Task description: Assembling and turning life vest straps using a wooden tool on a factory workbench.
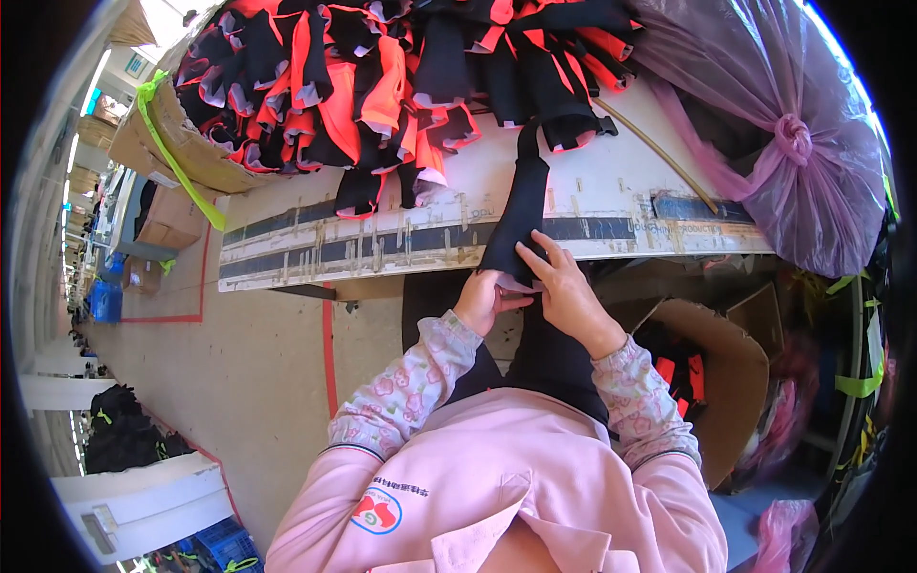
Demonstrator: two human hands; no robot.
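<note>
A long black fabric piece (519, 212) with a pale underside hangs over the front edge of the white table, its narrow strap end reaching back toward the pile. My left hand (485, 302) grips its wide near end from the left, with the thumb pointing right. From the other side my right hand (565, 294) holds the same end, two fingers lying on the black face. The right thumb is mostly hidden. Behind it, a heap of black and orange-red fabric pieces (382, 86) covers the far part of the table.
The worn white table (611, 196) has taped strips along its front. A thin stick (659, 158) lies at right, beside a knotted purple plastic bag (795, 138). An open cardboard box (740, 349) stands below the table at right. Another carton (158, 143) adjoins the heap at left.
</note>
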